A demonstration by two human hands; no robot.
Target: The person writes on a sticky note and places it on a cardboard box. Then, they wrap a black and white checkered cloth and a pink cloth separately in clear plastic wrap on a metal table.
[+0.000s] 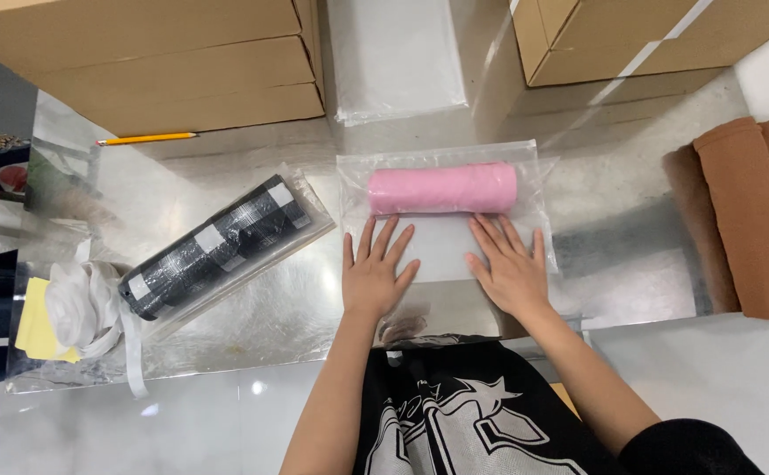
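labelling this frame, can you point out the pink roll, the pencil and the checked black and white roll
pink roll (442, 188), head view, middle of the roll inside its clear bag
pencil (147, 138), head view, mid-shaft of the yellow body
checked roll (217, 246), head view, middle of its wrapped side

Bagged black-and-white checked fabric roll (222, 246) lies diagonally at left; yellow pencil (147, 138) beside stacked cardboard boxes (164, 62); folded brown towels (745, 211) at right; stack of clear plastic bags (395, 57) at top centre; white ribbon bundle (85, 303) on yellow paper (34, 330).
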